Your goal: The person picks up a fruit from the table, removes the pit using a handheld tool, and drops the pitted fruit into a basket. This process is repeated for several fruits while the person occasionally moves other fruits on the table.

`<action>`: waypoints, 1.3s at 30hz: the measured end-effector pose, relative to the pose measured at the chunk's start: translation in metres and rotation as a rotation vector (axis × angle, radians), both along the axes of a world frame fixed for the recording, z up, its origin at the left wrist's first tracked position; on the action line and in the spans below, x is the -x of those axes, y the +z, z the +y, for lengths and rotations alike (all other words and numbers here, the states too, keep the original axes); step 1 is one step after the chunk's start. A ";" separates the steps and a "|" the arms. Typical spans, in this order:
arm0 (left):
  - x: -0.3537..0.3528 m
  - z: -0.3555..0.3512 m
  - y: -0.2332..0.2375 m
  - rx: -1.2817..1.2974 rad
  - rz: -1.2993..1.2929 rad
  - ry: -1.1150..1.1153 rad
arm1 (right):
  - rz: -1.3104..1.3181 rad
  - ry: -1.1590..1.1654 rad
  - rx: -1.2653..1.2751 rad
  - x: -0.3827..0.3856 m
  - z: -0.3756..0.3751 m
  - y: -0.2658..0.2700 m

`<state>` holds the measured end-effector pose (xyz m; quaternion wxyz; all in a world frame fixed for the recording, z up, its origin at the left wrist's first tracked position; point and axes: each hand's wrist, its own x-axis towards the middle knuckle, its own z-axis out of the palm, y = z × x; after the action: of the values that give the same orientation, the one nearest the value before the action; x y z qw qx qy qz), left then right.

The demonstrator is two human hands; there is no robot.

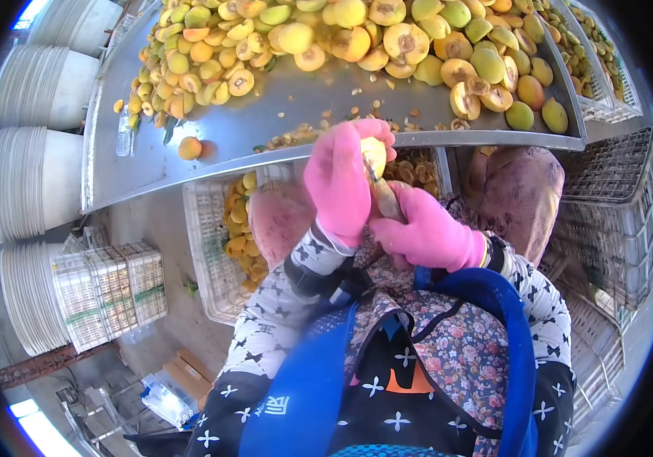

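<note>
My left hand (339,179), in a pink glove, is closed around a yellow peach piece (374,156), held up just over the near edge of the metal table (281,141). In my right hand (441,232), also gloved in pink, is the handle of a small knife (387,202). The blade end touches the cut side of the peach; its tip is hidden there. Beyond my hands, a heap of whole and halved peaches (406,43) covers the far part of the table. Loose pits (296,137) lie along the near edge.
Below the table, a white crate (212,259) holds peach halves (243,236) by my knee. One peach (189,148) and a clear bottle (124,133) are on the table's left. Stacked white tubs (25,183) stand left; crates (608,206) are piled right.
</note>
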<state>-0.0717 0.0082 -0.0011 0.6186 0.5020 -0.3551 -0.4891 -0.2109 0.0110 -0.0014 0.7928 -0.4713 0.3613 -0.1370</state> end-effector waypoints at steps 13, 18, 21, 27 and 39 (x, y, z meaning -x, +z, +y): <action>-0.020 -0.006 0.010 -0.194 0.174 -0.413 | -0.382 0.182 -0.401 0.023 -0.007 -0.012; -0.038 0.006 0.004 -0.228 0.072 -0.528 | -0.331 0.244 -0.392 0.014 -0.002 -0.012; -0.050 0.018 0.007 -0.243 -0.471 -0.444 | -0.283 0.310 -0.367 0.011 0.001 -0.015; -0.193 0.070 0.019 -0.205 -0.446 -0.165 | 0.206 0.353 0.094 0.019 -0.009 -0.003; -0.152 -0.179 -0.044 0.213 -1.347 0.063 | 0.362 -0.031 0.291 0.054 -0.041 -0.050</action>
<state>0.0800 -0.1712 -0.0451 0.3225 0.6434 -0.6941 -0.0141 -0.2651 -0.0303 -0.0516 0.6364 -0.5919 0.4814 -0.1131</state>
